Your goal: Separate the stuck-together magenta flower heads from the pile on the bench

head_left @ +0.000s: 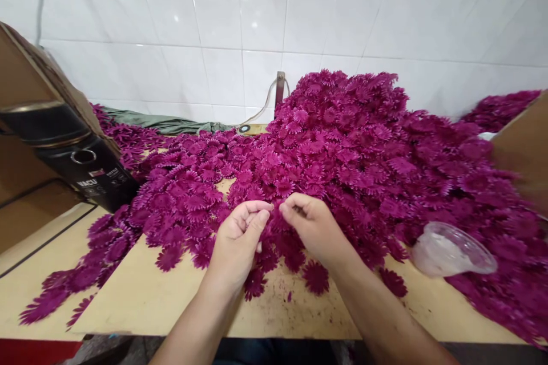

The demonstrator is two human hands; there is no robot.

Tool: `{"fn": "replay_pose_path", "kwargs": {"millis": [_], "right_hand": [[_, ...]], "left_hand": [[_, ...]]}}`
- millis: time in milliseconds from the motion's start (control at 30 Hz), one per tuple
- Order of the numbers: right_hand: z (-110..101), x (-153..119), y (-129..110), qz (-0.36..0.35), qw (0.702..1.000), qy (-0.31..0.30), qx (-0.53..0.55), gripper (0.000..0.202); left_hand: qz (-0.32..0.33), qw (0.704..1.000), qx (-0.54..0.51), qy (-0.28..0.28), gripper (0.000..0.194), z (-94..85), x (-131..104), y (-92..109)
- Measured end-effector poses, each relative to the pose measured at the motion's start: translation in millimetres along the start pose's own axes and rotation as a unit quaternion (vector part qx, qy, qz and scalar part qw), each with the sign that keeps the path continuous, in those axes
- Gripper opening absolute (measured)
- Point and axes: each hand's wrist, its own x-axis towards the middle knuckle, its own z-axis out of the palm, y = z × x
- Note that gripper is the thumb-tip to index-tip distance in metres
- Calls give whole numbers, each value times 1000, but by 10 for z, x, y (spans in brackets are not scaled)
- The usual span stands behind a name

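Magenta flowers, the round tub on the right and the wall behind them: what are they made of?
Flowers: perhaps thin fabric, matte; the petals look soft and flat with little shine, though paper or foam is possible.
Tub: likely clear plastic, glossy; it is see-through with bright highlights.
Wall: probably glazed ceramic tile; lamps reflect between straight joints.

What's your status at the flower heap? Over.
Left hand and right hand pinched, nearly meeting; anything held too small to tell. Magenta flowers heaped beyond. Plastic tub off right, apart from both hands.

Magenta flowers point(342, 125), white tiles point(325, 11)
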Motion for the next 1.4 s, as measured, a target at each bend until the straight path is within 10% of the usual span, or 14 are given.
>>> {"fn": "replay_pose_path", "kwargs": {"millis": [333,533,767,967,1233,1400], "right_hand": [[31,184,-30,-25,987,156,-41,21],[-628,356,146,-16,900,427,-82,19],[-427,180,104,-75,933,309,-172,28],[0,-201,-26,-10,998,-12,-67,21],[104,-214,96,29,1000,2,12,13],[81,-129,69,70,979,-117,152,22]], "left_hand": [[56,997,23,54,21,169,-2,44],[152,971,92,162,18,-131,-124,117],[97,985,141,2,25,-119,-73,148],[62,986,136,-69,26,-39,-13,50],[44,990,130,-24,6,-89,102,-40],[10,998,45,-32,20,-47,64,14]]}}
